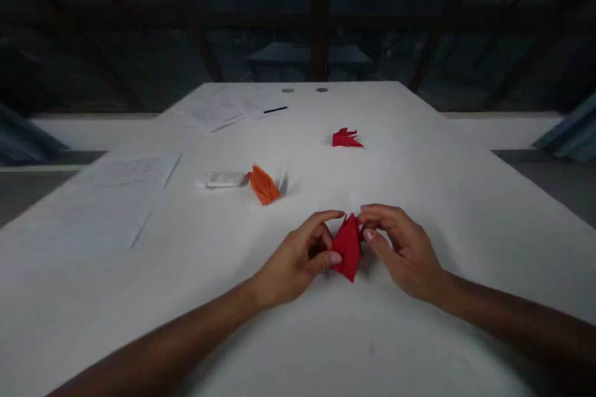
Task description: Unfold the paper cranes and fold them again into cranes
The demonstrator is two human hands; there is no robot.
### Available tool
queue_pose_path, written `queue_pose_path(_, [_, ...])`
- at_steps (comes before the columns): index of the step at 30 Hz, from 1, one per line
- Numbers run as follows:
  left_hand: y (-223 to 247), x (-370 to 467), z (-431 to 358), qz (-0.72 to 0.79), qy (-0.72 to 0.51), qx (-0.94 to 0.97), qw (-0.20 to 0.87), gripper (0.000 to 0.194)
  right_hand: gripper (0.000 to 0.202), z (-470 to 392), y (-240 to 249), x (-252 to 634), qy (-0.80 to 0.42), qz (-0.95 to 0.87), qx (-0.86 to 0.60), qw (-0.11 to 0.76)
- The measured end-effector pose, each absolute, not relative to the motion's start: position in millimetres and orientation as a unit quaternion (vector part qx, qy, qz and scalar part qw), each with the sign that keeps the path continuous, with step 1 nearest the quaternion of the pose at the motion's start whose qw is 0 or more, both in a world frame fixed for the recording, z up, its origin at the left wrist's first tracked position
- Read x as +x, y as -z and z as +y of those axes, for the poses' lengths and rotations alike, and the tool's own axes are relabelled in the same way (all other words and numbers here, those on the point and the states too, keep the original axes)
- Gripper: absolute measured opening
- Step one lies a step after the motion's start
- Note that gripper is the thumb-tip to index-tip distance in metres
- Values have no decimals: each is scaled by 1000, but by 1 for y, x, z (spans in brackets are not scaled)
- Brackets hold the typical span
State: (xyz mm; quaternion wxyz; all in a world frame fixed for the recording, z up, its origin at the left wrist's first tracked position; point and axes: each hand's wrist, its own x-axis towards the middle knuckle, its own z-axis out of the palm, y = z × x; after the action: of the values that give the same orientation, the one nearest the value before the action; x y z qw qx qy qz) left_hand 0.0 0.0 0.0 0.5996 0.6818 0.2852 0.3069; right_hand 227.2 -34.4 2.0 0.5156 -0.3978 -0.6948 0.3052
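A folded red paper piece (347, 249), like an origami bird, is between my two hands just above the near part of the table. My left hand (298, 260) pinches its left side, thumb in front and fingers behind. At its upper right edge, the thumb and fingers of my right hand (404, 248) close on a part of the red paper that they mostly cover. To the left, beyond my hands, stands an orange origami bird (264, 185). Farther off lies another red origami piece (346, 138) with pointed ends.
The white table (419, 167) reaches to dark windows. A white packet (226, 180) lies beside the orange bird. Printed sheets (112, 198) cover the left edge, with more papers (209, 105) farther back. A black pen (275, 110) and two small round discs (321, 90) lie at the far end.
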Motion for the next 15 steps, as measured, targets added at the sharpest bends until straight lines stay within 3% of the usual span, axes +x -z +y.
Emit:
queue_pose_path(8, [-5, 0, 2, 275, -280, 678, 622, 60, 17, -35, -19, 232, -302, -706, -399, 501])
queue_pose_path(15, [-8, -2, 3, 268, -271, 657, 650, 60, 19, -31, -16, 233, -320, -704, -400, 492])
